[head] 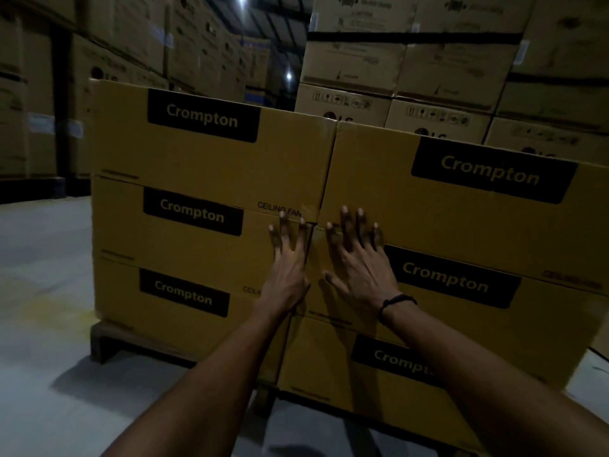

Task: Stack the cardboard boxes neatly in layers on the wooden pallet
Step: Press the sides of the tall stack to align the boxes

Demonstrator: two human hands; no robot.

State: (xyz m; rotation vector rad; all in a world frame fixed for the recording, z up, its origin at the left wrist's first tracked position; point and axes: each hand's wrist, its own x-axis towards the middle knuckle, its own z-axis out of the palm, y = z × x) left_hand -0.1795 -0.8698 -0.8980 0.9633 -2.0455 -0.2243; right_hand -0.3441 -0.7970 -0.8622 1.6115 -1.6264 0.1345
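Observation:
Yellow-brown Crompton cardboard boxes stand in two columns, three layers high, on a dark wooden pallet (108, 344). The left column (197, 179) and the right column (461, 225) meet at a vertical seam in the middle. My left hand (288, 265) lies flat with spread fingers on the middle box of the left column, just left of the seam. My right hand (356, 258) presses flat on the middle box of the right column, just right of the seam. A black band circles my right wrist. Neither hand grips anything.
Tall stacks of other cardboard boxes (412, 70) rise behind the pallet and along the left wall (39, 94). Grey concrete floor (43, 291) stretches to the left and in front. The warehouse is dim, with ceiling lights far back.

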